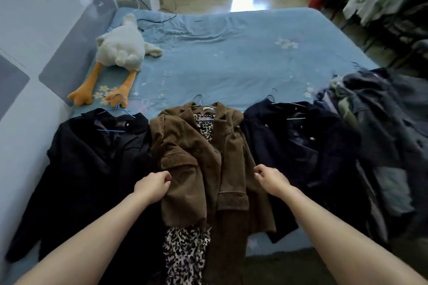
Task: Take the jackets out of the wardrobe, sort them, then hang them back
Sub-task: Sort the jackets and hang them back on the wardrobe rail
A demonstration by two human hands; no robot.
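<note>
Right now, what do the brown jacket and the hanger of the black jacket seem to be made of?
Brown jacket: probably corduroy, matte, with faint fine ribs; its lining is a leopard-print fabric. Blue hanger: thin wire, seemingly coated, judged by its slim rod; unsure.

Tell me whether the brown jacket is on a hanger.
On a hanger: a hook sticks out above the brown jacket's collar, and the bar shows inside the neck.

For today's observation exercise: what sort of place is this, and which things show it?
Most likely a bedroom at home: a wide bed under a blue sheet, a plush goose lying on it, and jackets on hangers, like the brown jacket.
</note>
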